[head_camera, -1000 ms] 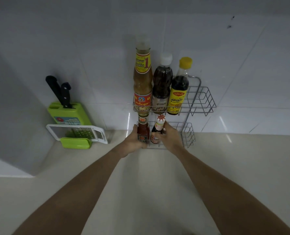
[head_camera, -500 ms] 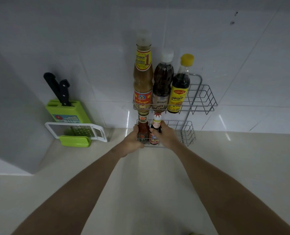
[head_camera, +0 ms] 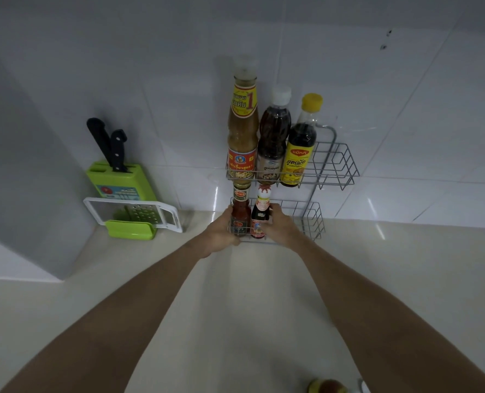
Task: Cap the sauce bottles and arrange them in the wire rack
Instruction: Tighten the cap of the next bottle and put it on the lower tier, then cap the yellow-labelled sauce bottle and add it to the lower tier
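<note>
A two-tier wire rack [head_camera: 338, 163] stands against the tiled wall. Its upper shelf holds three capped bottles: a tall tan sauce bottle [head_camera: 242, 129], a dark bottle with a white cap [head_camera: 274, 137] and a dark bottle with a yellow cap [head_camera: 301, 146]. On the lower shelf stand a small red chili sauce bottle [head_camera: 240, 214] and a small dark bottle with a red-and-white cap [head_camera: 261, 214]. My left hand [head_camera: 220, 236] wraps the red bottle from the left. My right hand [head_camera: 281, 226] grips the small dark bottle from the right.
A green knife block [head_camera: 119, 180] with two black-handled knives stands left of the rack, a white-and-green grater [head_camera: 133, 217] leaning before it. A grey cabinet side rises at far left. A round object [head_camera: 328, 387] peeks in at the bottom edge of the pale counter.
The small dark bottle has gone from tilted to upright on the lower shelf beside the red bottle. Both hands stay on the bottles; the view has shifted slightly.
</note>
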The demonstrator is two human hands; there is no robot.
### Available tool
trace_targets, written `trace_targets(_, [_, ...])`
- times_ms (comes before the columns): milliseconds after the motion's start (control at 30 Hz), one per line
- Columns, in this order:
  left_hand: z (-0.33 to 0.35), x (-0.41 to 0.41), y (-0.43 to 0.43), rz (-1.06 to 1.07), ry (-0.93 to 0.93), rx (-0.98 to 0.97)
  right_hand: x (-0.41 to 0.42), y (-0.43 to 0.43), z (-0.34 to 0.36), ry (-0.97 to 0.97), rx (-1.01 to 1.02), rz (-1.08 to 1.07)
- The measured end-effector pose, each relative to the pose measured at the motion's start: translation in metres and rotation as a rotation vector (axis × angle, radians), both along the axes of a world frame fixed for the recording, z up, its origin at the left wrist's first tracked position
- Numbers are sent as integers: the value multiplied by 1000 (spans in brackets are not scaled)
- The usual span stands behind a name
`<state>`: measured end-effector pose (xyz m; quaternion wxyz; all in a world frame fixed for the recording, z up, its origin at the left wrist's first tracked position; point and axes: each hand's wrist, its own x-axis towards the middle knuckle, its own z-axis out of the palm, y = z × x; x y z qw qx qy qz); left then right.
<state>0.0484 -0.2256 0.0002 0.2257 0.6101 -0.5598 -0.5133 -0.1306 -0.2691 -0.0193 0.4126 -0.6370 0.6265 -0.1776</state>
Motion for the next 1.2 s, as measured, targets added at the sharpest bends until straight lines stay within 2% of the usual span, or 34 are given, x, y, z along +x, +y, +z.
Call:
trace_targets(167, [4, -6, 17, 64, 20, -93, -15, 16, 13, 29, -27, 33])
trace_targets(367, [4, -36, 62, 222, 125, -218, -59, 65, 45, -135, -166, 17])
trace_targets(467, [-2, -61, 97, 180, 173, -219, -89, 109, 57, -147, -318, -36])
trace_targets(567, [-11, -90, 135, 41, 156, -188, -121, 164, 51, -155, -395, -74])
trace_targets(667, [-20, -118, 175, -137, 190, -104, -152, 217, 23, -21, -385, -67])
trace_targets(767, [-32, -133, 202, -410, 136, -19, -179, 255, -15, 212, -310, 25])
trace_targets(867, [-44, -143, 220, -567, 69, -62, -197, 280, -48, 404, -166, 163])
trace_targets(1000, [-54, -161, 237, -440, 78, -62, -210, 300, -78, 579, -160, 350])
trace_targets(1133, [-57, -172, 247, -327, 102, -69, -214, 309, -89, 715, -241, 338])
trace_targets(1200, [-58, -175, 249, -308, 104, -83, -208, 305, -81, 648, -248, 263])
